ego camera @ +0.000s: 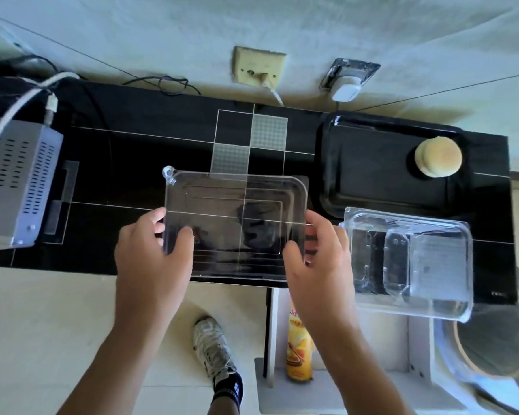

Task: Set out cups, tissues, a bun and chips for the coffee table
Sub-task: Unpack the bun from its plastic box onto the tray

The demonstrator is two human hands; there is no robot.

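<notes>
A long black glossy counter [126, 163] is seen from above, set against a pale wall [282, 22]. Thin white lines and two grey dotted squares are printed on its top. A clear plastic lid [234, 223] is held just over the middle of the counter: its left edge is pinched by the left hand [153, 247], thumb on top, and its right edge is gripped by the right hand [318, 256], with fingers curled around the rim.

To the right, a black tray [372, 181] lies flat on the counter, and the bun [438, 157] is placed in its far right corner. A clear plastic container [408, 262] is set at the near right, overlapping the tray's near edge and overhanging the counter's front. A grey perforated metal box [15, 178] is placed at the left end, with a white cable [15, 106] running to it.

On the wall, a yellowed socket plate [258, 65] and a white plug adapter [345, 89] are mounted. Below the counter, a pale tiled floor [42, 324] is visible, along with a worn sneaker [212, 347]. The yellow chips can [298, 348] is stood on a white shelf [342, 393] under the counter's edge, partly hidden by the right forearm.
</notes>
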